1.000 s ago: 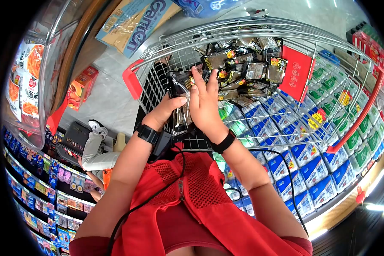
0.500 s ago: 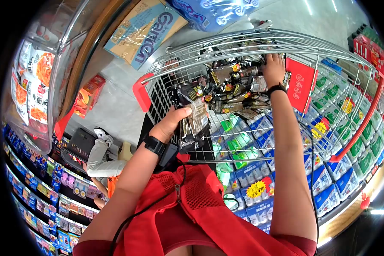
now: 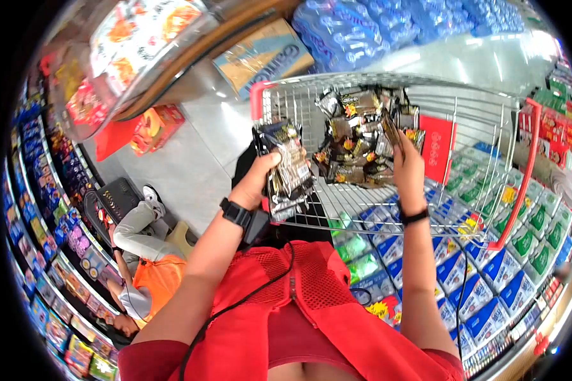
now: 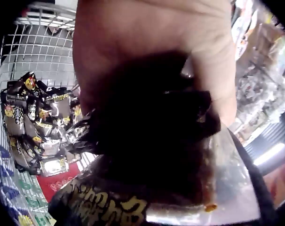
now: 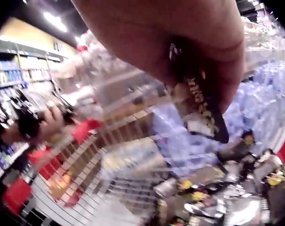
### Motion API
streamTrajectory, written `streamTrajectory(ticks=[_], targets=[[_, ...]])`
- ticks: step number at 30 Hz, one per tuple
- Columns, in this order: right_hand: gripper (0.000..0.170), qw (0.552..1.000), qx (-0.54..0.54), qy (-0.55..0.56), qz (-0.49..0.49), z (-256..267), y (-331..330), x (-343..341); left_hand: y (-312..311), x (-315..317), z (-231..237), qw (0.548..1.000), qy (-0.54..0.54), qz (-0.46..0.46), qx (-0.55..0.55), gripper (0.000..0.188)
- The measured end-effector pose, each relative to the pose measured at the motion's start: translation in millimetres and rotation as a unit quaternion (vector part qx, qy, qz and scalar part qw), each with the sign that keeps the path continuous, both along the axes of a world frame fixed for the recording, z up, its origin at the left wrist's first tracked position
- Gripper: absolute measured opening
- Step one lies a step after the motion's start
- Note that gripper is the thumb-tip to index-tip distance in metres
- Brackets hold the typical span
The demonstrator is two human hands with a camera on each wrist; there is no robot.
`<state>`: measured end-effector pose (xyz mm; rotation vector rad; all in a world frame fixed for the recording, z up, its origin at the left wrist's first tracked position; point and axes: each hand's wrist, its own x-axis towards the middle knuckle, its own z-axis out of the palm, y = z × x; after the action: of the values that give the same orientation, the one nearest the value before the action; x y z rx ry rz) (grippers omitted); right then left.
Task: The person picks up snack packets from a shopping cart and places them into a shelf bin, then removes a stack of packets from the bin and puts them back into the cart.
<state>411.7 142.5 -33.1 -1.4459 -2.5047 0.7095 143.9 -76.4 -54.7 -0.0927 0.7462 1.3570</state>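
In the head view my left hand [image 3: 255, 184] grips a stack of dark snack packets [image 3: 290, 168] at the near left side of the wire shopping cart [image 3: 529, 168], thumb across the front. Up close in the left wrist view, a packet [image 4: 114, 207] with gold lettering fills the bottom, much of it in shadow. My right hand [image 3: 410, 178] pinches a dark packet [image 3: 393, 134] held on edge above a pile of similar packets [image 3: 353, 143] in the cart. The right wrist view shows that packet's gold print below the fingers.
Blue and green packs [image 3: 464, 279] are stacked beneath and right of the cart. A carton [image 3: 260, 60] and blue-wrapped bottles [image 3: 343, 38] stand beyond it. At left, a person in an orange vest [image 3: 159, 279] sits near the shelves [image 3: 51, 241].
My right hand left the left-hand stack, reached into the pile and now lifts a packet from it. My left hand keeps its stack. The view has turned.
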Motion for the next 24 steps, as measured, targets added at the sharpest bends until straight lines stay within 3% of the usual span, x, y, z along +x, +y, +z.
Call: streamTrajectory(ticks=[4, 6, 7, 9, 10, 13, 14, 16, 18, 19, 20, 22, 24], targets=[[0.055, 0.98, 0.052, 0.105, 0.161, 144, -113, -58, -45, 8, 75, 0.997, 0.013, 0.068, 0.034, 0.075], [0.06, 0.969, -0.037, 0.095, 0.227, 177, -172, -74, -65, 12, 107, 0.993, 0.038, 0.088, 0.064, 0.077], [0.062, 0.961, -0.066, 0.109, 0.247, 199, -200, -86, -81, 6, 127, 0.995, 0.069, 0.045, 0.062, 0.081], [0.071, 0.94, -0.106, 0.181, 0.269, 225, -239, -97, -100, 7, 173, 0.975, 0.169, 0.105, 0.099, 0.091], [0.063, 0.934, -0.122, 0.2, 0.271, 238, -243, -102, -112, 0, 180, 0.967, 0.198, 0.111, 0.114, 0.092], [0.043, 0.879, -0.246, 0.33, 0.24, 241, -254, -122, -150, -23, 204, 0.952, 0.269, 0.082, 0.122, 0.095], [0.045, 0.885, -0.26, 0.321, 0.213, 246, -262, -132, -161, -30, 208, 0.948, 0.296, 0.047, 0.109, 0.098], [0.06, 0.892, -0.252, 0.32, 0.198, 237, -269, -148, -172, -42, 229, 0.927, 0.351, 0.058, 0.119, 0.102], [0.12, 0.897, -0.242, 0.304, 0.212, 230, -272, -163, -184, -55, 264, 0.941, 0.272, 0.067, 0.191, 0.081], [0.136, 0.86, -0.307, 0.351, 0.206, 217, -284, -171, -191, -65, 273, 0.945, 0.248, 0.047, 0.209, 0.079], [0.142, 0.848, -0.347, 0.32, 0.242, 221, -291, -178, -194, -76, 280, 0.944, 0.239, 0.024, 0.224, 0.077], [0.138, 0.776, -0.489, 0.331, 0.22, 220, -324, -192, -205, -95, 287, 0.938, 0.242, -0.03, 0.246, 0.073], [0.129, 0.762, -0.533, 0.326, 0.169, 224, -347, -205, -211, -114, 286, 0.923, 0.27, -0.091, 0.26, 0.069]])
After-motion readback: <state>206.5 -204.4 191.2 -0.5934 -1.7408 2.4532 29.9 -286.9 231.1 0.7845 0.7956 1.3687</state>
